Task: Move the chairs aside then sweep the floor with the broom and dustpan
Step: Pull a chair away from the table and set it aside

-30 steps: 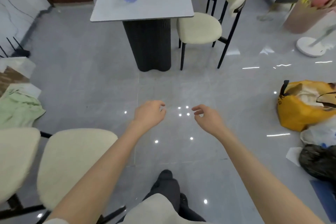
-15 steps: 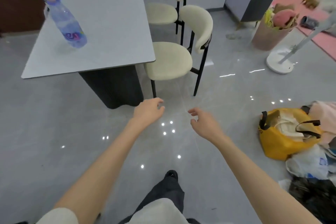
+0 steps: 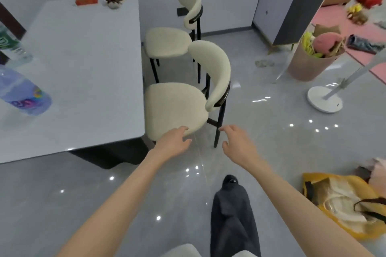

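A cream chair (image 3: 173, 106) with black legs stands tucked against the right side of the white table (image 3: 83, 69). A second matching chair (image 3: 167, 43) stands behind it, nearer the wall. My left hand (image 3: 173, 144) reaches out with relaxed fingers, its tips at the near edge of the front chair's seat. My right hand (image 3: 236, 142) is held out empty with fingers loosely spread, just right of the chair's front leg. No broom or dustpan shows.
A plastic water bottle (image 3: 23, 94) stands on the table's left. A yellow bag (image 3: 344, 204) lies on the floor at the right. A white fan base (image 3: 324, 100) and a flower bucket (image 3: 309, 62) stand further back right. My dark-trousered leg (image 3: 231, 210) steps forward.
I have walked forward and turned right toward the two chairs by the table. Both hands have come up to the near chair; the left one reaches its seat edge.
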{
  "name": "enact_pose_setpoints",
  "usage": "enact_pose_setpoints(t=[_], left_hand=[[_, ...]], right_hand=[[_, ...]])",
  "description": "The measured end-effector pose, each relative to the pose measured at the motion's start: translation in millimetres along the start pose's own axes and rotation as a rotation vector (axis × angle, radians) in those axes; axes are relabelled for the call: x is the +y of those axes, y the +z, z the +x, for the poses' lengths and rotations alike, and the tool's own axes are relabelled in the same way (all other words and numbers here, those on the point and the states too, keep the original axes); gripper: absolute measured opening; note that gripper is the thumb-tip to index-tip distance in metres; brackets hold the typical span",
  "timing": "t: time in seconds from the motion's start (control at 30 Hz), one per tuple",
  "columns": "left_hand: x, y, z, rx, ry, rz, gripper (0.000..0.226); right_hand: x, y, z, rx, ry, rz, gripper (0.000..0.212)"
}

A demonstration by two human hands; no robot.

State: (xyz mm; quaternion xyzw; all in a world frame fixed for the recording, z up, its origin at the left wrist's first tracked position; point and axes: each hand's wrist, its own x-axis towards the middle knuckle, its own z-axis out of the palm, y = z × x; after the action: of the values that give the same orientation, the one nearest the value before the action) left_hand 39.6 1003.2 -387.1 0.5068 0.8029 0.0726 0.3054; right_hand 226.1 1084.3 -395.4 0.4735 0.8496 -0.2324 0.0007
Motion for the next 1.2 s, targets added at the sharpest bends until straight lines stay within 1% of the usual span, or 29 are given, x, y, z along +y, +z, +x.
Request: enact_pose_setpoints(t=[0.17, 0.3, 0.43, 0.6, 0.67, 0.8, 0.93, 1.1, 1.2], left_hand=[[48, -22, 117, 0.025, -0.103, -0.04, 0.054], [90, -43, 190, 0.041, -0.161, -0.109, 0.054], [113, -60, 254, 0.022, -0.248, -0.299, 0.059], [125, -68, 325, 0.004, -0.276, -0.34, 0.062], [128, -68, 355, -0.013, -0.294, -0.394, 0.065], [128, -63, 413, 0.013, -0.352, -0.514, 0.065], [123, -65, 458, 0.002, -0.483, -0.624, 0.065], [117, -59, 480, -0.078, -0.643, -0.675, 0.06], [114, -53, 478, -0.136, -0.691, -0.73, 0.055]], right_hand=[[54, -55, 124, -0.048, -0.107, -0.14, 0.051], [88, -99, 201, -0.055, -0.228, -0.298, 0.059], [109, -128, 273, -0.091, -0.302, -0.353, 0.062], [115, -146, 361, -0.108, -0.464, -0.483, 0.067], [114, -148, 399, -0.156, -0.54, -0.561, 0.07], [110, -144, 473, -0.279, -0.725, -0.732, 0.072], [109, -141, 535, -0.448, -0.885, -0.891, 0.066], [96, -135, 585, -0.566, -1.104, -0.945, 0.06], [86, -123, 608, -0.622, -1.285, -0.97, 0.054]])
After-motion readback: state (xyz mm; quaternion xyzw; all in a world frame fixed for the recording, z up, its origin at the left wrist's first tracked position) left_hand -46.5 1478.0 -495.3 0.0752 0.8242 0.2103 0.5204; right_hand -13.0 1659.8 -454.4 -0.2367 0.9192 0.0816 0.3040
